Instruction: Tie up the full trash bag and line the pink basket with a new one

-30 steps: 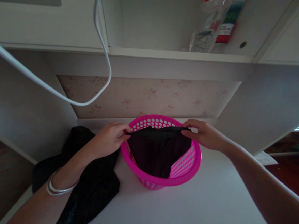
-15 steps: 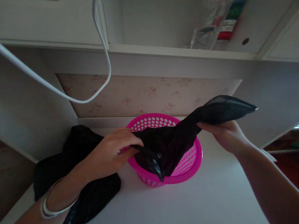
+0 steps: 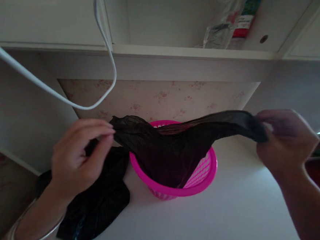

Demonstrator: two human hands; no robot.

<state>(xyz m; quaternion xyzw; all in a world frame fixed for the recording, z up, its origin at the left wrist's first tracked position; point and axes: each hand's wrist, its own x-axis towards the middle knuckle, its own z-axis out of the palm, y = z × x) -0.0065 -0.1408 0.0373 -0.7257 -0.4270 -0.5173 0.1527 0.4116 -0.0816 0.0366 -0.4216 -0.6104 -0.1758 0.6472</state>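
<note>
Head view: black bag (image 3: 174,150) stretched over the pink basket (image 3: 199,181).
My left hand (image 3: 75,158) and right hand (image 3: 284,139) fingers pinch its opposite edges.

Left hand (image 3: 77,154): pinching one edge of black bag (image 3: 171,150), raised.
Right hand (image 3: 284,141): gripping the opposite edge, blurred.
Black bag: stretched between both, sagging into pink basket (image 3: 199,181).
Beside basket: crumpled black plastic (image 3: 99,200) on white counter (image 3: 224,219).
</note>
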